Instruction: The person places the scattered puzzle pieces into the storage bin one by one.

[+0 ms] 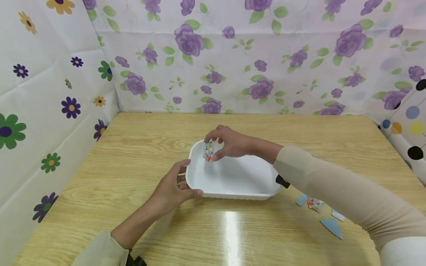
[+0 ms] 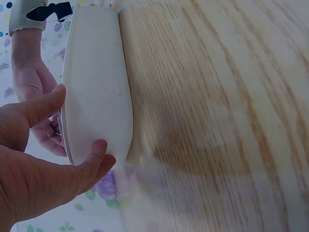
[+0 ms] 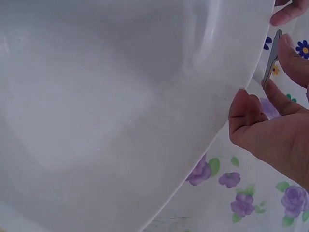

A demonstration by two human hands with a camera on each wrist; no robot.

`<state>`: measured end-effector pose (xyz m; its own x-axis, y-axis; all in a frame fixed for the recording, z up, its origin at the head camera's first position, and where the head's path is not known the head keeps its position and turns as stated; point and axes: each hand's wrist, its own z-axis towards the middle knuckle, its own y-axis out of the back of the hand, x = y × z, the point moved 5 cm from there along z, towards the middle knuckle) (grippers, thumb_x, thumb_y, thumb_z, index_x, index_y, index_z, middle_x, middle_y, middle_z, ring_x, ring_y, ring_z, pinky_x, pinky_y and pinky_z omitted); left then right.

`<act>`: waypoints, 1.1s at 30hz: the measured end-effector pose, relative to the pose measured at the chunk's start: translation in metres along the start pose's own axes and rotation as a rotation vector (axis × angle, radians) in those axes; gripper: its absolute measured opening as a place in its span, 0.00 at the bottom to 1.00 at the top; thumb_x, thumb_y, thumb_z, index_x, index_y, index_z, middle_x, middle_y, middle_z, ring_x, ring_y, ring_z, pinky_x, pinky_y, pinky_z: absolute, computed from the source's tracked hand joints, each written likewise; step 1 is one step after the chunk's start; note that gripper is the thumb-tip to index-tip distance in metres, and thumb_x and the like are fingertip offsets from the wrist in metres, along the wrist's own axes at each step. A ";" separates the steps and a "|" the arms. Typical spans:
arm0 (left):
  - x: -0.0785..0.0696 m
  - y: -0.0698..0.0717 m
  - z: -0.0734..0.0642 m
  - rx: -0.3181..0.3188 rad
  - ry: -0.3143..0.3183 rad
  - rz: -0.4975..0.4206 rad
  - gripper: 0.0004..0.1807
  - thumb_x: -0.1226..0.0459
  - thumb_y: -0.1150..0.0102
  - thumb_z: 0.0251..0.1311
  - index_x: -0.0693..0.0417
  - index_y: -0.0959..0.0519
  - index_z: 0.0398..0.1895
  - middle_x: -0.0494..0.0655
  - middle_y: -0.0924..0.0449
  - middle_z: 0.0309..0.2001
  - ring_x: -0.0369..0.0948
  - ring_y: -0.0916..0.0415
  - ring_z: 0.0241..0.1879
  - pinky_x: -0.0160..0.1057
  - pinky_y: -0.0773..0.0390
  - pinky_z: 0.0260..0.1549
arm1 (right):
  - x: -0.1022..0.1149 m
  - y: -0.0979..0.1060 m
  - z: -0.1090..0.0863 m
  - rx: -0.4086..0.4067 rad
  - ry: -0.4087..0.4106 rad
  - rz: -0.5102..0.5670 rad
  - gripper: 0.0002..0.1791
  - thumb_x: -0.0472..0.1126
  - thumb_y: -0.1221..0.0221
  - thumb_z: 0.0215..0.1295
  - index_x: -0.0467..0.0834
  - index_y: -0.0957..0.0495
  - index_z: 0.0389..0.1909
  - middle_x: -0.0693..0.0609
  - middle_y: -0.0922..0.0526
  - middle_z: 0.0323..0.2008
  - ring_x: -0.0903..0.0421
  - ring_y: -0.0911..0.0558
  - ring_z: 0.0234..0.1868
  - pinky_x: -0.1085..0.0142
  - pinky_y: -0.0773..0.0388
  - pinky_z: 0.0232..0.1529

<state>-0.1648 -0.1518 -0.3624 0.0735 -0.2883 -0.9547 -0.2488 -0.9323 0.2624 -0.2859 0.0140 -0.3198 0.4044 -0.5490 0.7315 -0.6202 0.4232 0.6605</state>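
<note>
A white rectangular dish (image 1: pixel 243 177) with rounded corners sits on the table. My left hand (image 1: pixel 171 188) holds its left end, the thumb at the near corner and the fingers along the end; the left wrist view shows that hand against the dish's outer wall (image 2: pixel 96 77). Over the dish's left part, my right hand (image 1: pixel 234 142) pinches a small flat puzzle piece (image 1: pixel 208 150), light blue with a multicoloured print, between thumb and fingers. Seen edge-on in the right wrist view, the piece (image 3: pixel 273 58) is thin and grey.
Several loose pieces lie right of the dish, partly hidden by the right sleeve: a printed piece (image 1: pixel 314 204), a light blue piece (image 1: pixel 332 228) and a small whitish one (image 1: pixel 338 215). Flowered sheets (image 1: pixel 199 74) rise behind the wooden table (image 1: pixel 139 147).
</note>
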 end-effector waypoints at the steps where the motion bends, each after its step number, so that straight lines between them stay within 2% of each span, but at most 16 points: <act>1: 0.000 0.000 0.000 0.001 0.000 0.000 0.52 0.69 0.26 0.47 0.56 0.49 0.73 0.59 0.38 0.64 0.55 0.27 0.58 0.39 0.19 0.49 | 0.001 -0.001 0.000 0.002 0.002 -0.008 0.31 0.39 0.31 0.56 0.44 0.28 0.61 0.43 0.35 0.56 0.42 0.34 0.58 0.55 0.25 0.53; 5: 0.001 0.000 0.000 0.000 0.000 0.001 0.52 0.69 0.26 0.47 0.55 0.49 0.73 0.58 0.38 0.64 0.54 0.26 0.57 0.39 0.19 0.50 | 0.001 -0.006 0.003 0.015 -0.002 -0.031 0.31 0.39 0.31 0.56 0.44 0.28 0.61 0.41 0.36 0.57 0.41 0.34 0.59 0.55 0.27 0.53; 11: 0.001 0.000 0.000 -0.005 -0.002 0.002 0.52 0.69 0.26 0.47 0.55 0.49 0.73 0.58 0.38 0.64 0.54 0.27 0.59 0.38 0.19 0.50 | 0.000 -0.012 0.006 0.020 -0.011 -0.057 0.31 0.40 0.30 0.56 0.45 0.28 0.61 0.42 0.36 0.56 0.44 0.34 0.57 0.55 0.27 0.53; 20: 0.001 0.000 0.001 0.005 -0.006 -0.004 0.52 0.70 0.27 0.48 0.56 0.49 0.73 0.58 0.38 0.64 0.54 0.28 0.59 0.37 0.19 0.49 | 0.001 -0.020 0.015 0.000 -0.029 -0.193 0.31 0.42 0.28 0.53 0.46 0.26 0.60 0.45 0.34 0.54 0.49 0.37 0.55 0.58 0.28 0.54; 30: 0.002 0.000 0.001 0.019 -0.004 -0.011 0.52 0.69 0.27 0.48 0.55 0.50 0.73 0.57 0.40 0.65 0.54 0.30 0.60 0.38 0.19 0.49 | 0.011 -0.028 0.016 -0.023 0.064 -0.346 0.33 0.39 0.29 0.53 0.44 0.27 0.62 0.45 0.33 0.52 0.50 0.36 0.54 0.60 0.27 0.54; 33: 0.002 0.000 0.001 0.018 -0.002 -0.009 0.52 0.69 0.27 0.48 0.55 0.50 0.73 0.57 0.40 0.65 0.55 0.29 0.60 0.38 0.19 0.49 | 0.012 -0.028 0.015 -0.021 0.073 -0.357 0.33 0.39 0.29 0.54 0.43 0.27 0.62 0.45 0.33 0.53 0.50 0.37 0.54 0.59 0.27 0.54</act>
<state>-0.1653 -0.1523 -0.3645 0.0741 -0.2794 -0.9573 -0.2659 -0.9307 0.2511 -0.2742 -0.0151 -0.3321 0.6402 -0.6125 0.4636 -0.4178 0.2289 0.8793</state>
